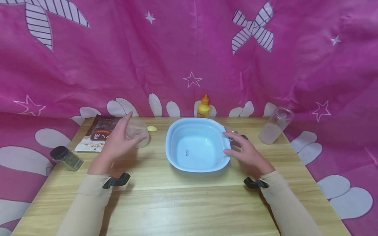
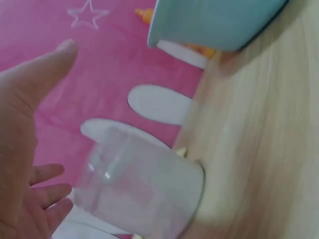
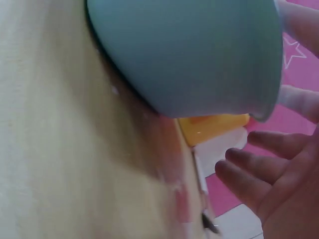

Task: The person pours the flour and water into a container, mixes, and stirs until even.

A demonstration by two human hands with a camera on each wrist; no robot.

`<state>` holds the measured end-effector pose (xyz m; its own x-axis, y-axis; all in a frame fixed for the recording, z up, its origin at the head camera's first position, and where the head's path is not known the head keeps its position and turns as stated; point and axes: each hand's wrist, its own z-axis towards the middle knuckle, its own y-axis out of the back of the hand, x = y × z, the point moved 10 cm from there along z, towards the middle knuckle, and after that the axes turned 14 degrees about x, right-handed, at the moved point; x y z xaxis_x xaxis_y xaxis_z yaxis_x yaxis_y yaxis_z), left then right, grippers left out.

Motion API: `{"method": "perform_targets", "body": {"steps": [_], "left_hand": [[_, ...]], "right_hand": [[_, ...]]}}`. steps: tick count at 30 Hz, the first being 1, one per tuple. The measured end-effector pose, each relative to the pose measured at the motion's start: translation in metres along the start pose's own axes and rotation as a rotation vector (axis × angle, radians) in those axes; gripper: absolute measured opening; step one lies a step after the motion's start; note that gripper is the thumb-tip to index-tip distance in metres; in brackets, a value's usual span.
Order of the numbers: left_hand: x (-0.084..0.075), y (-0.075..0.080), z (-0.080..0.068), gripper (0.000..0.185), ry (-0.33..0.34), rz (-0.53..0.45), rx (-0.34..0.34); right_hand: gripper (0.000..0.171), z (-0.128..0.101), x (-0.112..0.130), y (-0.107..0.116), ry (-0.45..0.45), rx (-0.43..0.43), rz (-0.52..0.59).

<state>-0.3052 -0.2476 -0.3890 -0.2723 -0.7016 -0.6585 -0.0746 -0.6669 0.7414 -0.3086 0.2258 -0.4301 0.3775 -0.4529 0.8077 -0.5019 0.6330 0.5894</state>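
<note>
the left hand (image 1: 118,144) grasps nothing; its thumb and fingers spread loosely beside a clear, round, see-through cup (image 1: 136,126). the right hand (image 1: 248,153) is not clenched either: its thumb and forefinger reach the right rim of a pale blue, rounded-square basin (image 1: 199,144) with a glossy finish, the other fingers loose outside the wall.

the basin sits on the wood-grain table (image 1: 177,206) between the hands, at the right fingertips and well apart from the left. it looks like stiff, light plastic, probably smooth enough to slip; its flared rim seems the best hold, one hand on each side. the cup, likely light too, would suit a gentle wrap round its wall.

farther out, a yellow squeeze bottle with an orange nozzle (image 1: 203,109) stands behind the basin.
</note>
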Motion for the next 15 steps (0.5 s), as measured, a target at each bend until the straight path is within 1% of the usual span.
{"method": "perform_targets", "body": {"steps": [3,6,10,13,15], "left_hand": [[0.014,-0.002,0.000,0.113,0.009,-0.083,0.010],[0.027,-0.008,0.001,0.112,0.019,-0.151,0.019],[0.045,-0.017,0.002,0.113,0.066,-0.243,0.027],[0.057,-0.022,0.002,0.115,0.109,-0.264,0.026],[0.063,-0.024,0.003,0.116,0.126,-0.255,0.018]], "right_hand": [[0.069,0.000,-0.006,-0.002,0.002,-0.015,0.075],[0.068,0.000,-0.010,-0.004,-0.010,-0.026,0.092],[0.066,0.000,-0.012,-0.007,-0.009,-0.025,0.103],[0.064,0.000,-0.012,-0.008,0.000,-0.031,0.123],[0.062,0.000,-0.012,-0.009,0.006,-0.039,0.137]]}}
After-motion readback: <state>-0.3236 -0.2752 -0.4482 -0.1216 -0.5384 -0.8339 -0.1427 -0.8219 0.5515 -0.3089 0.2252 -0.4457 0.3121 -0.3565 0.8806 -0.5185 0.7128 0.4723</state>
